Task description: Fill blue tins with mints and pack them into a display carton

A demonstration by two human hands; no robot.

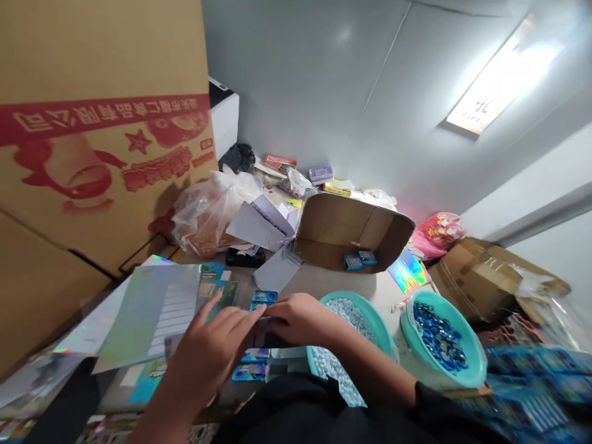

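Observation:
My left hand (pixel 215 339) and my right hand (pixel 298 317) meet above the table in front of my body. The left has one finger raised and the others reaching to the right fingertips. My right fingers are curled down over a small dark item, mostly hidden beneath the hands; its kind cannot be made out. Small blue printed cards (pixel 250 371) lie under and beside the hands. Right of them stands a turquoise basin (pixel 391 336) of small pale beads or pellets, partly covered by my right forearm. Silvery sheets (pixel 150 314) lie left of my left hand.
A second turquoise basin (pixel 478 367) holds blue shiny round pieces. An open cardboard box (pixel 340 225) with two small blue packs (pixel 353 262) stands behind the hands. A large carton (pixel 102 68) rises at left, beside a clear plastic bag (pixel 208 213). Blue packs (pixel 541 382) are stacked at right.

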